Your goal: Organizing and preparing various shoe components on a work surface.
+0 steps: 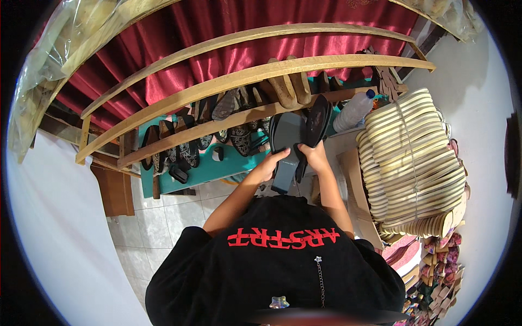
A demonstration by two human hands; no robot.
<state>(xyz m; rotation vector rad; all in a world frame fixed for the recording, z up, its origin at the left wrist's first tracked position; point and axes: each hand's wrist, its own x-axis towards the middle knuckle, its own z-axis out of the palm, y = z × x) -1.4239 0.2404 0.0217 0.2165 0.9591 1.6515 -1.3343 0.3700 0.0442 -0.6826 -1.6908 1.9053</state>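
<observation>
In front of my chest, my left hand (266,166) grips a dark shoe-shaped piece (288,132) with a flat grey face and a black rim. Its lower end is a blue-grey strip pointing toward me. My right hand (315,155) is closed around a black shoe (317,119), tilted up beside the grey-faced piece. The thumbs lie on the near sides, and the other fingers are partly hidden behind. Just beyond both pieces stand wooden shoe lasts (283,89) on a rack.
Wooden rails (239,81) cross above a green table (209,173) carrying several patterned dark shoes (239,138). A blue-capped bottle (353,111) stands right of my hands, near a tied stack of cream soles (413,157). A red curtain (217,19) hangs behind. Colourful shoe parts (435,261) lie lower right.
</observation>
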